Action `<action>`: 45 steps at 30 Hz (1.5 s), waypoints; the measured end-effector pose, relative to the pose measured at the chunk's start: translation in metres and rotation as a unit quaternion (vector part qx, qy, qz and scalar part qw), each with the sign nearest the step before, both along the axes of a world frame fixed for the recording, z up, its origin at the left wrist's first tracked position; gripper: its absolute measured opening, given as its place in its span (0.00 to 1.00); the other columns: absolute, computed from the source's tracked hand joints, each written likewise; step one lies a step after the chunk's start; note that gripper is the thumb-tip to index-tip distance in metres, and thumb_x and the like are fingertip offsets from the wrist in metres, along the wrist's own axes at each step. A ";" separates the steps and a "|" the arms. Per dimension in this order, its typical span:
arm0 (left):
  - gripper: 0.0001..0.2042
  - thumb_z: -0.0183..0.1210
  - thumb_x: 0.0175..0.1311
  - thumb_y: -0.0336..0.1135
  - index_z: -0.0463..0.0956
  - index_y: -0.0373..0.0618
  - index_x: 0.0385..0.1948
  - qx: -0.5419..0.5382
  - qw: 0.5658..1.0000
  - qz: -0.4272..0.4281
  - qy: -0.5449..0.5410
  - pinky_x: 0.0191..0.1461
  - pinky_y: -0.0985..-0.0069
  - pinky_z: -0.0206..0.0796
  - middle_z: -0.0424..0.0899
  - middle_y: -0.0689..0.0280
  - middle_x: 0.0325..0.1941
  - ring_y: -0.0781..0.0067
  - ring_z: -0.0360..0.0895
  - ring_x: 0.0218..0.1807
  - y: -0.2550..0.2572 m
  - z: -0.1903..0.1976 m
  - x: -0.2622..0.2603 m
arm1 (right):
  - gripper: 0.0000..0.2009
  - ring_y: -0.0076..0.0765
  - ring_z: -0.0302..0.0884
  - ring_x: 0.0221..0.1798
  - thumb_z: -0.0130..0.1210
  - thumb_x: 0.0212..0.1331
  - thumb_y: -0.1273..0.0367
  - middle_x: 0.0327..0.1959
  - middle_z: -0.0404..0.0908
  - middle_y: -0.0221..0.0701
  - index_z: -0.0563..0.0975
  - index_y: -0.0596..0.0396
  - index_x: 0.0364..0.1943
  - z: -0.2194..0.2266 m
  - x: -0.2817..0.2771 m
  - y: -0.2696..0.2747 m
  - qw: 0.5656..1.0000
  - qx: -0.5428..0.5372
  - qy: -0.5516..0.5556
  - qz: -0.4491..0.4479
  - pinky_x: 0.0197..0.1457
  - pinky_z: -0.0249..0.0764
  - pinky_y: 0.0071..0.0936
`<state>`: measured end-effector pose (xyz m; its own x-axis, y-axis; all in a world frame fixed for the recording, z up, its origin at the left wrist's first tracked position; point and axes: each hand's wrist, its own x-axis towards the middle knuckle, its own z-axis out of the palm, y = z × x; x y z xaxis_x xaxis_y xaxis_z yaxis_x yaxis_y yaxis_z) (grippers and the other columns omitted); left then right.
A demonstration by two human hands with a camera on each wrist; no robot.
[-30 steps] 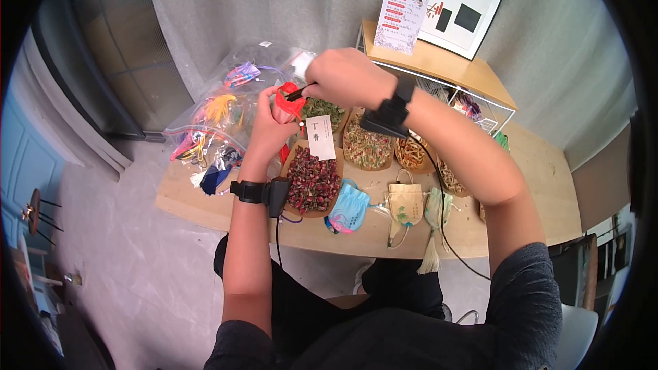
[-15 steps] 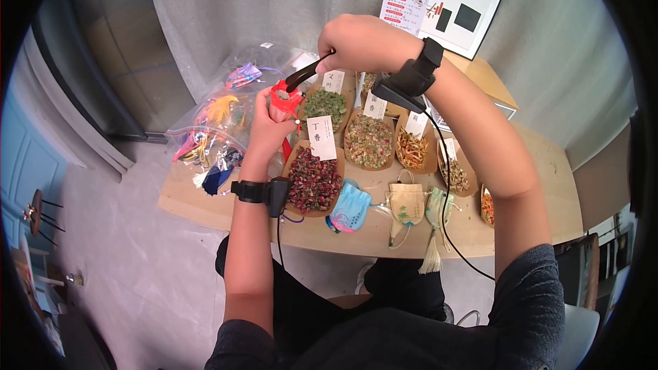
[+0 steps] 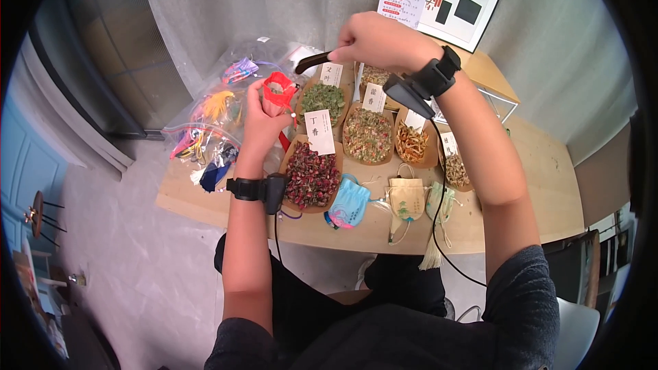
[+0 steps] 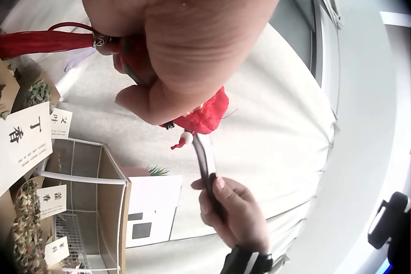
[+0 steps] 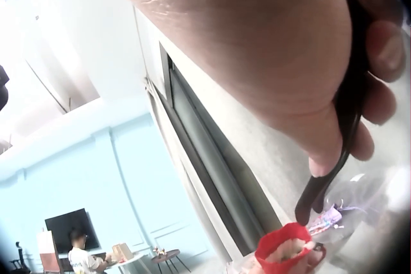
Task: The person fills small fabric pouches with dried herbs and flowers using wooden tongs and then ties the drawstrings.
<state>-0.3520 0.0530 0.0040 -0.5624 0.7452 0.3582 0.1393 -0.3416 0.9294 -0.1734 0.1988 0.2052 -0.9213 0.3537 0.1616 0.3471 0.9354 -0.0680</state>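
Note:
My left hand (image 3: pixel 264 123) grips a small red drawstring pouch (image 3: pixel 279 96) whose mouth gapes upward. Pale stuffing shows inside its red rim (image 5: pixel 273 247) in the right wrist view. A red tassel (image 4: pixel 45 44) trails from the pouch's other end, and a white bead (image 4: pixel 186 138) sits by its mouth. My right hand (image 3: pixel 384 41) holds dark tongs (image 3: pixel 312 63) above and to the right of the pouch. Both tong tips (image 5: pixel 304 213) show apart in the right wrist view, with nothing visible between them.
Dried rosebuds (image 3: pixel 312 177), green leaves (image 3: pixel 323 101) and other dried herbs fill paper trays with name cards. A clear plastic bag (image 3: pixel 199 127) of tassels lies at the left. Blue (image 3: pixel 349 204), cream (image 3: pixel 406 199) and green pouches (image 3: pixel 442 199) line the front edge. A cable (image 3: pixel 442 226) hangs from the right wrist.
My right hand has drawn the tongs up out of the red pouch and moved right, away from its mouth. The left hand still holds the pouch, nearly in place.

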 end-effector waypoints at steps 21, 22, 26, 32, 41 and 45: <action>0.36 0.61 0.49 0.16 0.61 0.46 0.64 0.007 1.000 0.011 -0.027 0.44 0.81 0.69 0.76 0.71 0.44 0.83 0.74 0.41 -0.004 0.002 -0.004 | 0.09 0.48 0.90 0.36 0.58 0.60 0.67 0.32 0.89 0.41 0.89 0.53 0.32 -0.184 -0.011 0.044 0.970 0.104 -0.024 -0.217 0.36 0.84 0.41; 0.36 0.61 0.49 0.16 0.61 0.46 0.64 0.008 0.999 0.013 -0.028 0.44 0.81 0.69 0.76 0.71 0.44 0.83 0.74 0.41 -0.004 0.002 -0.004 | 0.11 0.50 0.89 0.36 0.58 0.62 0.63 0.32 0.89 0.42 0.88 0.54 0.32 -0.187 -0.015 0.047 0.971 0.091 -0.027 -0.220 0.37 0.84 0.41; 0.36 0.62 0.49 0.16 0.62 0.46 0.64 -0.007 1.000 0.012 -0.027 0.45 0.80 0.69 0.77 0.70 0.45 0.82 0.75 0.41 -0.005 0.003 -0.003 | 0.14 0.51 0.89 0.37 0.61 0.63 0.59 0.33 0.89 0.43 0.88 0.54 0.33 -0.197 -0.026 0.047 0.969 0.077 -0.031 -0.231 0.41 0.84 0.44; 0.36 0.62 0.49 0.16 0.61 0.46 0.65 -0.007 1.000 0.020 -0.009 0.49 0.78 0.71 0.78 0.67 0.48 0.80 0.76 0.44 -0.005 0.002 -0.003 | 0.17 0.51 0.89 0.37 0.63 0.61 0.55 0.31 0.88 0.44 0.87 0.56 0.31 -0.179 -0.017 0.046 0.969 0.092 0.039 -0.226 0.40 0.84 0.43; 0.38 0.64 0.49 0.17 0.60 0.47 0.66 -0.057 0.997 0.027 0.037 0.54 0.73 0.73 0.78 0.63 0.51 0.73 0.79 0.50 -0.001 -0.002 0.001 | 0.18 0.53 0.88 0.34 0.60 0.64 0.55 0.27 0.87 0.44 0.87 0.57 0.29 -0.128 0.000 0.033 0.972 0.073 0.081 -0.208 0.38 0.84 0.43; 0.36 0.64 0.50 0.18 0.62 0.46 0.66 -0.080 0.996 0.019 0.025 0.56 0.76 0.70 0.76 0.68 0.51 0.78 0.75 0.50 -0.003 0.000 0.004 | 0.23 0.55 0.86 0.34 0.61 0.65 0.50 0.26 0.86 0.45 0.86 0.58 0.28 -0.097 0.002 0.018 0.979 0.018 0.116 -0.168 0.39 0.82 0.45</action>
<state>-0.3478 0.0504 0.0036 -0.5751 0.7739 0.2652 0.1974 -0.1833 0.9630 -0.1716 0.2171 0.1082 -0.6911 0.6201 0.3713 0.6143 0.7746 -0.1501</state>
